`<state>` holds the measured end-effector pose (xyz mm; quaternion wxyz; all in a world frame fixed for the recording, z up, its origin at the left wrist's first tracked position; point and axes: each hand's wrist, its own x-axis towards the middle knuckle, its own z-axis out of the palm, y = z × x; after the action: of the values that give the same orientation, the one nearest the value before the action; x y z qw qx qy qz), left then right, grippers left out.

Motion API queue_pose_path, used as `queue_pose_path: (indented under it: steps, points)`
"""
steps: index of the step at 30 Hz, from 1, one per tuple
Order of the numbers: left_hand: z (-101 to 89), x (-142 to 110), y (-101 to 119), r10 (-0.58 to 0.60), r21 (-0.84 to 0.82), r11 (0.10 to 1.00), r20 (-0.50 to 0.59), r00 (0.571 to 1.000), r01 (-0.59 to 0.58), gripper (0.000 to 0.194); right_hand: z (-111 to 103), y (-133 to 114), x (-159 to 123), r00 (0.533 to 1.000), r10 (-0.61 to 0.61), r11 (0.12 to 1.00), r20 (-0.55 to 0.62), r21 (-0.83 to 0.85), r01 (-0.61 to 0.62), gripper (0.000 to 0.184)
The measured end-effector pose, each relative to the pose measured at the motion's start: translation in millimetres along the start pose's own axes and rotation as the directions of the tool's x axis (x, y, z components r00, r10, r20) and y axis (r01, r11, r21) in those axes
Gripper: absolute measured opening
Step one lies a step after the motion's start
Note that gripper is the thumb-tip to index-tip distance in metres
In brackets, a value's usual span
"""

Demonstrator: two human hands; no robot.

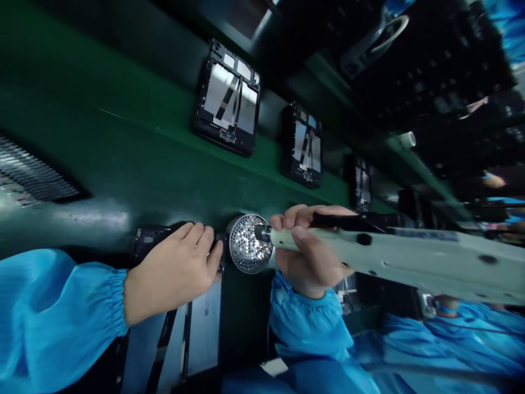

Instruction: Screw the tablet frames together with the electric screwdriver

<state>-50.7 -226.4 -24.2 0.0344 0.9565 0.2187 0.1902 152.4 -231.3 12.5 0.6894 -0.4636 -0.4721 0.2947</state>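
Note:
My right hand [307, 246] is wrapped around a pale green electric screwdriver [381, 254]. The tool lies nearly level, its metal tip over a round metal cup [230, 241] full of small shiny screws [246, 254]. To the left of the cup, my left hand [176, 268] has its fingers bent and together over the top end of an opened phone [207, 328]. That phone shows black strips across a pale panel. What sits beneath the left fingertips is hidden.
On the green work surface [123, 131] stand more opened phones, one nearest [229, 101] and another [304, 145] beyond it. A dark tray with rows of metal parts [33, 169] lies at the left. Blue sleeves of another person [459, 339] show at right.

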Motion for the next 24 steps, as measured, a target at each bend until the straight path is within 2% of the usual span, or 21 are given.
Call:
queue_pose_path:
  steps: [10,21,24]
  points:
    - [-0.2,-1,0,0.001,-0.010,1.000,-0.009,1.000,-0.001,0.047,5,15,2,0.997,0.051,0.998,-0.058,-0.038,-0.053,0.026]
    - [2.6,-1,-1,0.011,0.032,0.999,-0.013,1.000,-0.011,0.049,3,24,2,0.999,0.031,0.998,-0.017,-0.060,-0.032,0.024]
    - [3.1,-2,0,-0.004,0.049,0.999,-0.002,1.000,0.004,0.053,1,17,3,0.999,0.035,0.998,-0.014,-0.045,-0.036,0.027]
